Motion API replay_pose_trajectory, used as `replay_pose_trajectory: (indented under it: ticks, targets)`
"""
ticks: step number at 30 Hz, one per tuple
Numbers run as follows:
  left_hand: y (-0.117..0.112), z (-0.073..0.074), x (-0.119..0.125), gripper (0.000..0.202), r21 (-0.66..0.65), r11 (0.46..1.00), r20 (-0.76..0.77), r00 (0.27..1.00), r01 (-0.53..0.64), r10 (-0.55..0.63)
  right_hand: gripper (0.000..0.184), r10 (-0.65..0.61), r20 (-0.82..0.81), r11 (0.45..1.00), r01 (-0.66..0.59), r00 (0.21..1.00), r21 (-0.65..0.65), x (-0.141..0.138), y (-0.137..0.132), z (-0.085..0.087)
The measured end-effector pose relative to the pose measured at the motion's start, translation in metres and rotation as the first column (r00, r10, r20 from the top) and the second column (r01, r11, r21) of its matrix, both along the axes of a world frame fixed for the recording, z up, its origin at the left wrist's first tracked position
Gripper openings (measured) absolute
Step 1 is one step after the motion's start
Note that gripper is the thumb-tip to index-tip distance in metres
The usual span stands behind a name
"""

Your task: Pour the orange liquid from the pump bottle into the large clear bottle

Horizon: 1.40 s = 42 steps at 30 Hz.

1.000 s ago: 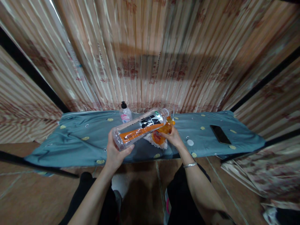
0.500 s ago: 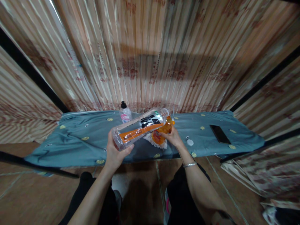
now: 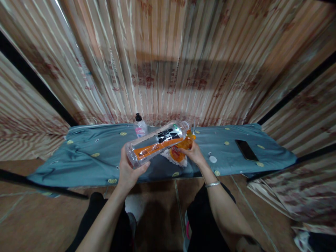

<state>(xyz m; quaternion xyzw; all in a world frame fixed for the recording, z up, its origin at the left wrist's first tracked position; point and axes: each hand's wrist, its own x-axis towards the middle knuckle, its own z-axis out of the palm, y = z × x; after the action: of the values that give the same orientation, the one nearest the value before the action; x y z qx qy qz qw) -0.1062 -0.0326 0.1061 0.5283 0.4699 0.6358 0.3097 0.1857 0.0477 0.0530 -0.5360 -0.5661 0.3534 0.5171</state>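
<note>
My left hand (image 3: 131,169) is closed around the base of a large clear plastic bottle (image 3: 154,143) with an orange and silver label. The bottle is tilted, its mouth up and to the right, over a smaller bottle of orange colour (image 3: 180,150). My right hand (image 3: 193,152) grips that orange bottle, which stands or leans on a white cloth (image 3: 170,157). Whether the bottle's mouth touches the orange bottle I cannot tell. What flows between them, if anything, is too small to make out. A round white cap (image 3: 212,159) lies right of my right hand.
A small clear bottle with a black cap (image 3: 139,124) stands behind the large bottle. To the right, a black phone (image 3: 246,150) lies on the teal cloth-covered table (image 3: 86,168). Black frame poles (image 3: 44,87) slant at both sides, and a patterned curtain (image 3: 162,70) hangs behind.
</note>
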Motion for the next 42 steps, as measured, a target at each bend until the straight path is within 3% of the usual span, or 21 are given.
replay_pose_trajectory:
  ticks: [25,29,42]
  targets:
    - [0.0002,0.0031,0.0019,0.090,0.018,1.000,0.002,1.000,0.011,-0.011,0.071,0.011,-0.002,1.000,-0.011,1.000,0.003,0.0023,0.0021,-0.0065]
    - [0.0004,0.0012,0.0012,0.090,0.012,1.000,-0.006,1.000,0.015,-0.015,0.070,-0.031,0.052,0.999,0.031,0.998,0.010,0.0022,0.0015,-0.0031]
    - [-0.0006,0.0045,0.0022,0.088,0.013,1.000,-0.005,1.000,0.005,-0.005,0.068,0.002,0.016,1.000,-0.003,1.000,0.029,-0.0002,-0.0010,0.0024]
